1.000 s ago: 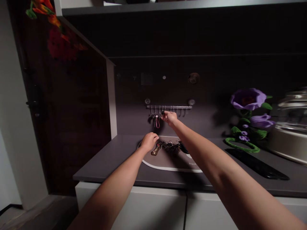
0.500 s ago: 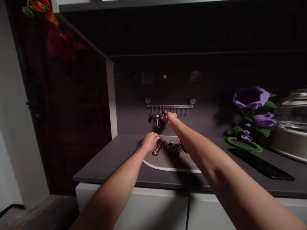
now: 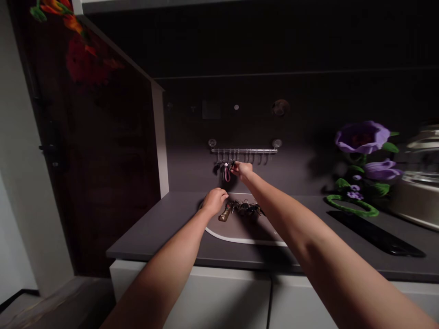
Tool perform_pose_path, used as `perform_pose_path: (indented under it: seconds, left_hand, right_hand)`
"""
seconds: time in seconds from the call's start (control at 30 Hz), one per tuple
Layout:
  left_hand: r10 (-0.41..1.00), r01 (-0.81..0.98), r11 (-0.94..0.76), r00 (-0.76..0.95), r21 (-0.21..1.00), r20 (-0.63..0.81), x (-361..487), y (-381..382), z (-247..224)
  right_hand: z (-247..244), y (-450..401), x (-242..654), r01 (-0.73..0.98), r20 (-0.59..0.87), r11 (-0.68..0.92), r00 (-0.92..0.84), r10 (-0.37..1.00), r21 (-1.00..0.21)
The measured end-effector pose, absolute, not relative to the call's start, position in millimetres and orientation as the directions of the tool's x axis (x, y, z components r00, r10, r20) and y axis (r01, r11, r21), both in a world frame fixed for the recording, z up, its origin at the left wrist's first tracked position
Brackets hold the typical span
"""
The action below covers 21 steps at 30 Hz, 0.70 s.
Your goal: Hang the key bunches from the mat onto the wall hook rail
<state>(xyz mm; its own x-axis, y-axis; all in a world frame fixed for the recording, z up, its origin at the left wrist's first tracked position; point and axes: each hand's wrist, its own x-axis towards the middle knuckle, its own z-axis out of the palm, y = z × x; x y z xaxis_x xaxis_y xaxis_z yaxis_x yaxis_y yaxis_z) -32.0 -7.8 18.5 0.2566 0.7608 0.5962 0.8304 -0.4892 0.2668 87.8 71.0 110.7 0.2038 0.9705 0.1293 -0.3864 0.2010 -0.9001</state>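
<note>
**Fiddly fingertip work in bad light: go slow, go gentle**

Closest in are the flat, smooth white cabinet doors (image 3: 222,292), topped by a matte dark grey tabletop (image 3: 151,228). On that lies a brownish mat with a rounded white rim (image 3: 233,239); it looks soft and thin. The bare left grip (image 3: 214,202) is over its left end, fingers loosely curled. Can't tell if they're holding anything.

Just right of it on the mat there's a flat brown patterned tag (image 3: 224,213), then a jumbled heap of dark keys and metal rings (image 3: 246,208), all thin loops and hard edges. I'd lift from there one ring at a time, because those look like they'd snag.

Farther back, the bare right grip (image 3: 243,169) is pinching a small dark piece (image 3: 233,163) just below a clear, glossy plastic-looking hook rail (image 3: 244,151) on the dark wall. My take: keep the pinch light and the hook tip in sight, and don't yank downward, since the round end mounts look like suction cups. Also watch the pink cord loop (image 3: 227,174) hanging just left of the fingertips; it's limp, so a knuckle could easily swing it.
</note>
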Motion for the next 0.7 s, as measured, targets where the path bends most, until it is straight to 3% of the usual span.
perform_pose_path:
  seconds: [0.7]
  left_hand:
    - [0.763,0.834,-0.486,0.259,0.260,0.593,-34,-6,18]
  right_hand:
    - [100,61,98,-0.258,0.141,0.211,0.265,0.954,-0.943]
